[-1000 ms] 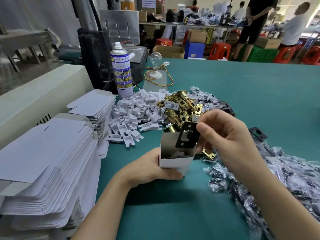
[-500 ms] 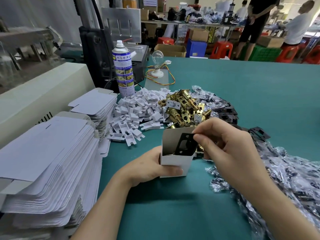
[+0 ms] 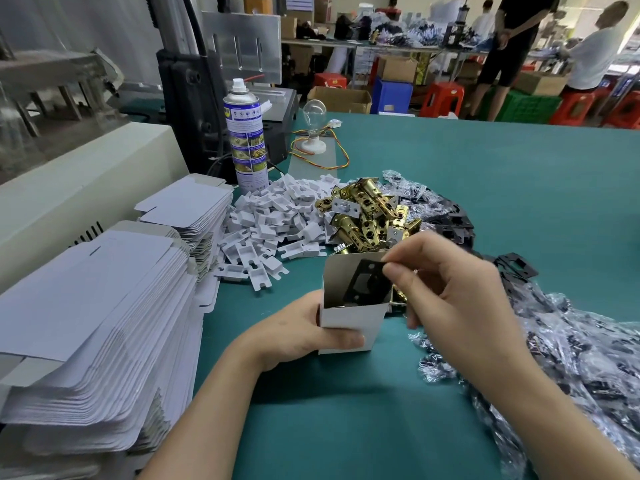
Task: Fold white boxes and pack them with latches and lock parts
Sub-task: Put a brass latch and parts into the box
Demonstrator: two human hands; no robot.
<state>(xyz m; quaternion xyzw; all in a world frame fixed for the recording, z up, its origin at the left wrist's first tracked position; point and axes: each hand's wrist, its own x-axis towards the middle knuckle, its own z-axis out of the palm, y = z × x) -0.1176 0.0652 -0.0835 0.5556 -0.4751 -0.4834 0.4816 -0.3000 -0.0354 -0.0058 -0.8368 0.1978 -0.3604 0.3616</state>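
Observation:
My left hand (image 3: 298, 332) grips a small white box (image 3: 349, 320) that stands open-topped on the green table. My right hand (image 3: 453, 299) pinches the top corner of a black strike plate (image 3: 367, 282), which sits mostly inside the box mouth. Behind the box lies a heap of brass latches (image 3: 367, 216). To its left is a pile of white plastic parts (image 3: 277, 223). Loose black plates (image 3: 450, 223) lie to the right of the latches. Flat white box blanks (image 3: 93, 327) are stacked at the left.
A spray can (image 3: 246, 136) and a light bulb on a base (image 3: 313, 129) stand behind the piles. Small clear bags of parts (image 3: 568, 358) spread along the right. A cream machine (image 3: 86, 174) borders the table's left. People stand far back.
My right hand has lowered the black plate from above the box rim down into the box. My left hand has kept its hold on the box.

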